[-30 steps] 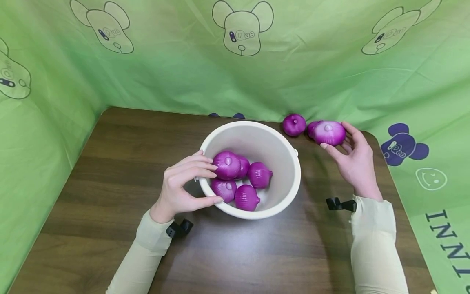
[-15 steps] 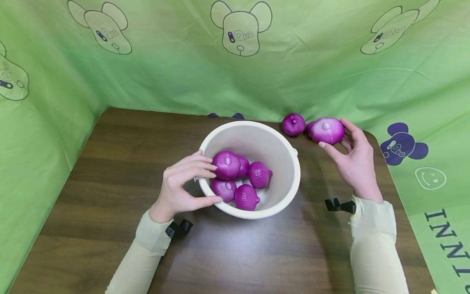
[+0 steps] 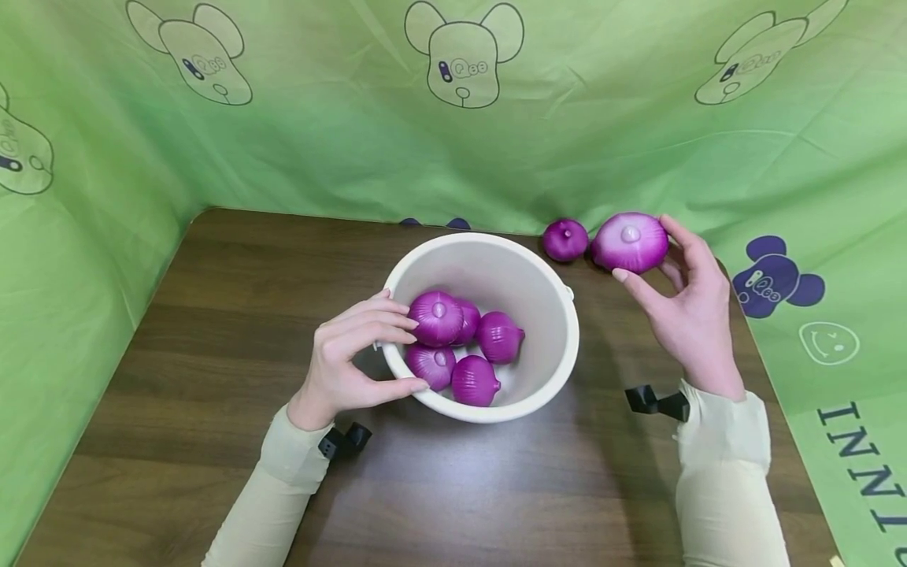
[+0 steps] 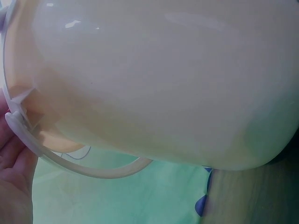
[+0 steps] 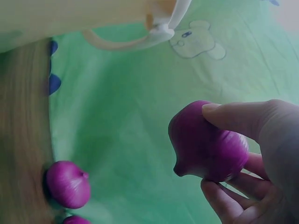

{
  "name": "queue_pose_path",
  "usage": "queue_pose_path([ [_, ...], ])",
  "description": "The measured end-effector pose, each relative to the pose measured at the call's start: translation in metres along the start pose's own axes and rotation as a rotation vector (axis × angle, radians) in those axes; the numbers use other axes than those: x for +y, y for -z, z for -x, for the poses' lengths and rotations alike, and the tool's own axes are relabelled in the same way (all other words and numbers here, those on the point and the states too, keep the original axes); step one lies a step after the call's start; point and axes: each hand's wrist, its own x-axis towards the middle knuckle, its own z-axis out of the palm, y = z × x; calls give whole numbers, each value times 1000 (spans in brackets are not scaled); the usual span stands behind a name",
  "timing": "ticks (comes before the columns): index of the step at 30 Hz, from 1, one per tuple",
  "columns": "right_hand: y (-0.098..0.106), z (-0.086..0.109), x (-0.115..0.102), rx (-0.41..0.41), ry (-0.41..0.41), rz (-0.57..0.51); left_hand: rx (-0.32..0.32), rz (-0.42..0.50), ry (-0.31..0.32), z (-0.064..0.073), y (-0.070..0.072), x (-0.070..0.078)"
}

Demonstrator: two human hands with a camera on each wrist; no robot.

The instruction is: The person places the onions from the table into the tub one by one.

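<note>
A white bucket (image 3: pixel 560 378) stands mid-table with several purple onions (image 3: pixel 500 337) inside. My left hand (image 3: pixel 354 362) grips its left rim, fingers over the inner side and thumb along the near edge. The bucket's outer wall (image 4: pixel 163 84) fills the left wrist view. My right hand (image 3: pixel 690 307) holds another purple onion (image 3: pixel 629 242) between thumb and fingers, at the back right. In the right wrist view this held onion (image 5: pixel 201 140) is raised, its pointed tip facing left and down. An onion (image 3: pixel 565 240) lies on the table just left of it.
Another onion (image 5: pixel 77 220) shows at the bottom of the right wrist view. The bucket's handle (image 4: pixel 103 171) hangs at its side. Green printed cloth (image 3: pixel 319 150) hangs behind the wooden table (image 3: pixel 212 331) and along both sides.
My right hand has raised its onion slightly from the back right of the table, and the onion behind it is now covered in the head view. My left hand stays on the bucket.
</note>
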Motion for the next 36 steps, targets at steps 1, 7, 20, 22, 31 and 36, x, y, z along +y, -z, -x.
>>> queue_pose_path([
  [1,0,0,-3,4,6,-4,0,0,0,0,0,0],
  [7,0,3,-19,17,29,-22,-1,4,1,-1,0,0],
  [20,0,11,-50,-22,84,-47,0,8,7,-1,1,-1],
  [22,0,13,-56,-27,96,-64,0,8,6,-1,1,-1],
  [31,-2,22,-88,-43,206,-67,3,7,7,-1,0,0],
  [36,-5,27,-111,-57,239,-64,4,4,6,0,0,0],
])
